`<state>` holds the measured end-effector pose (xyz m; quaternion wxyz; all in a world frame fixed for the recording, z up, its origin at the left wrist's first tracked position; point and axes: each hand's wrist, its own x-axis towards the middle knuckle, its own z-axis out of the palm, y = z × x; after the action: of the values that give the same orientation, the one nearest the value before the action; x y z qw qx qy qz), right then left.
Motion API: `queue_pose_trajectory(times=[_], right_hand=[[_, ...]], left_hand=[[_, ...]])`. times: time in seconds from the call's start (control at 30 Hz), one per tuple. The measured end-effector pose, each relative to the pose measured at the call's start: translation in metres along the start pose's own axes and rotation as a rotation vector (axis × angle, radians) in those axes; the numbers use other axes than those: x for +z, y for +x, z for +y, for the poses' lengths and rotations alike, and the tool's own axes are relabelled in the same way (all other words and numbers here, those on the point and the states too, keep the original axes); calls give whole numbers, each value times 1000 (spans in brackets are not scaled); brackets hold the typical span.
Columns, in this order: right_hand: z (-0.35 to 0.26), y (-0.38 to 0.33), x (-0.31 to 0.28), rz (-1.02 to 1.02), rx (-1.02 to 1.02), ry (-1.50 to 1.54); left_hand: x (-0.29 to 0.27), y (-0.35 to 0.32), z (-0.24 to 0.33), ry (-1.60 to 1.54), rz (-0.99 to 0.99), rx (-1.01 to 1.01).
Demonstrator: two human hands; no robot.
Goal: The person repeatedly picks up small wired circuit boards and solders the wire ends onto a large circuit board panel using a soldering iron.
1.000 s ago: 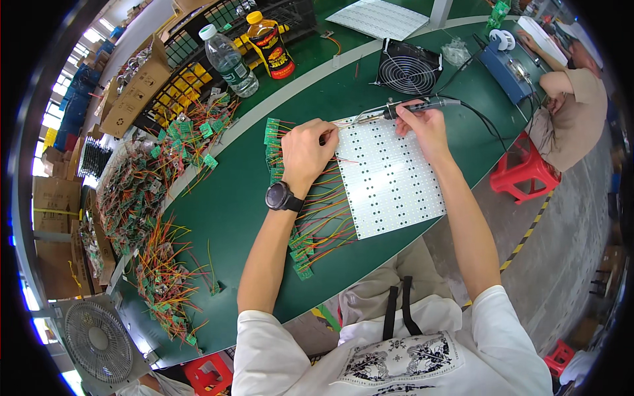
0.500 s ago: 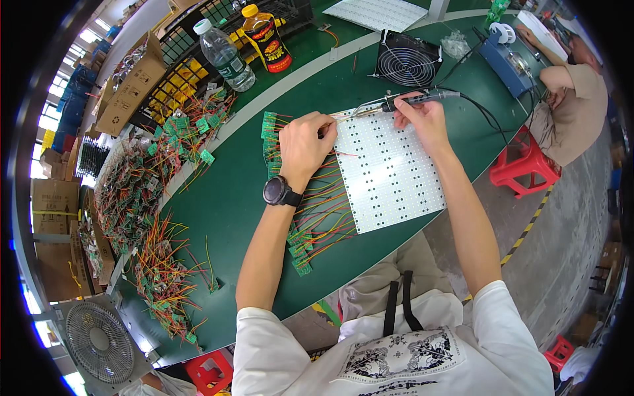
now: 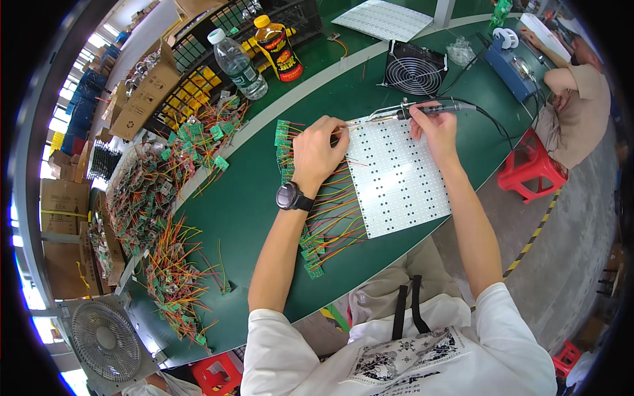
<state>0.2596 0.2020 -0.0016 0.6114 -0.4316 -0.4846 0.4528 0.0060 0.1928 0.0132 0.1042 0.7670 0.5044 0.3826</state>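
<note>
A white panel (image 3: 400, 178) with rows of small dots and dark holes lies on the green table. My right hand (image 3: 434, 129) grips a soldering iron (image 3: 422, 111) with a thin metal feed tube along it. The iron's tip points left, at the panel's far left corner. There my left hand (image 3: 319, 150), wearing a dark watch, pinches a thin wire, its end mostly hidden by my fingers. Small green circuit boards (image 3: 313, 254) line up left of the panel, their red and yellow wires reaching its left edge. My left hand and wrist cover part of that row.
At left are heaps of wired circuit boards (image 3: 142, 198). Beyond stand a water bottle (image 3: 239, 66), a yellow-capped drink bottle (image 3: 279, 49) and a black crate (image 3: 191, 82). A fan (image 3: 415, 69) and blue soldering unit (image 3: 508, 66) stand far right, near another person (image 3: 574, 119) and a red stool (image 3: 531, 168).
The whole view has shifted, so things sit slightly farther right and lower. Both hands stay at the panel's far left corner, with the iron's tip still beside my left fingers.
</note>
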Motion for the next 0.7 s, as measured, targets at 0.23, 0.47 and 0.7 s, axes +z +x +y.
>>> queue_pose_trajectory(times=[0.23,0.47,0.7], right_hand=[[4,12,-12,-42,210,199],[1,15,-10,-148,244,117],[12,6,-11,-70,106,78]], left_hand=[[-7,1,3,-163,-76,176],[-6,-2,-7,-188,-199,136],[-3,2,1,-40,-63,206]])
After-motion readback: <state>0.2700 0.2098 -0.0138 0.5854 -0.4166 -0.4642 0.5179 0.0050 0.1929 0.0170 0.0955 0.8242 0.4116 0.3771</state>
